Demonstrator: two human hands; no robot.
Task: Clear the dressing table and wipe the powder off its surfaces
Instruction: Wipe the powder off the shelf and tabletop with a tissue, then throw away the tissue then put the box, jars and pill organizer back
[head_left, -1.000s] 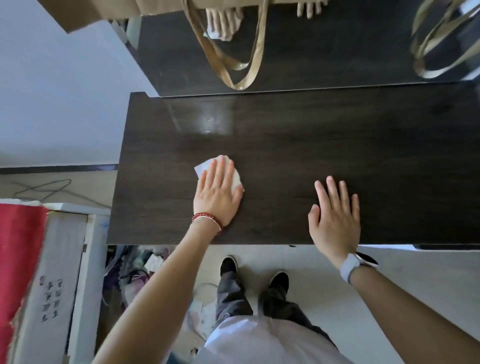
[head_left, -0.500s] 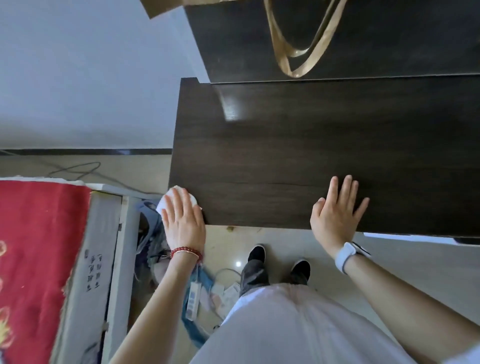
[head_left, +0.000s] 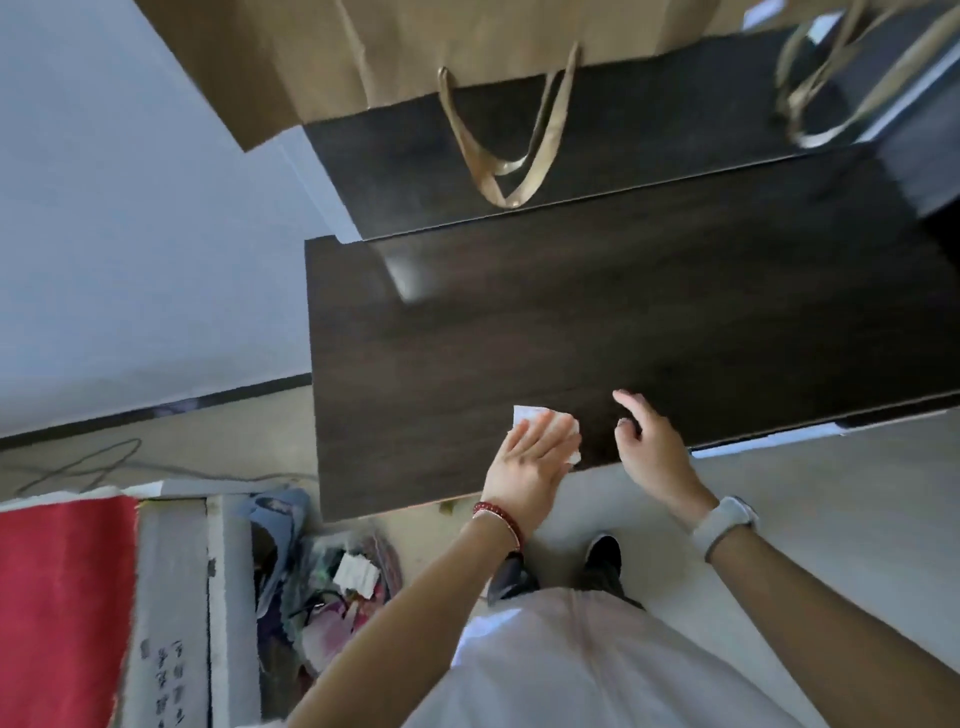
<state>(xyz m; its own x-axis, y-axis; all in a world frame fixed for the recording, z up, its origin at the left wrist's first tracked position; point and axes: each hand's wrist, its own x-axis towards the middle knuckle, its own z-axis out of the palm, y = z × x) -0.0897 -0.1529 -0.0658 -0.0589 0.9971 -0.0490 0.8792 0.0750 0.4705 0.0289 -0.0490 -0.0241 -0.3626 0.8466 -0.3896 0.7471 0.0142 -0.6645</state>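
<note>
Wipe: a white wipe (head_left: 545, 428) lies flat on the dark table (head_left: 597, 322), close to its near edge at about 6 o'clock.
Left hand: the left hand (head_left: 527, 457) presses the wipe down with straight fingers, covering most of it.
Right hand: the right hand (head_left: 649, 441) hovers just beside it at 3 o'clock, fingers loosely curled, holding nothing; whether it touches the table I cannot tell.
Table's long axis: runs from 9 to 3 o'clock, tilted slightly.
Unwiped stretch: judged to lie towards 12 and 2 o'clock from the wipe.
Nearer hand: the left, already on the wipe.
Powder: none visible.
</note>
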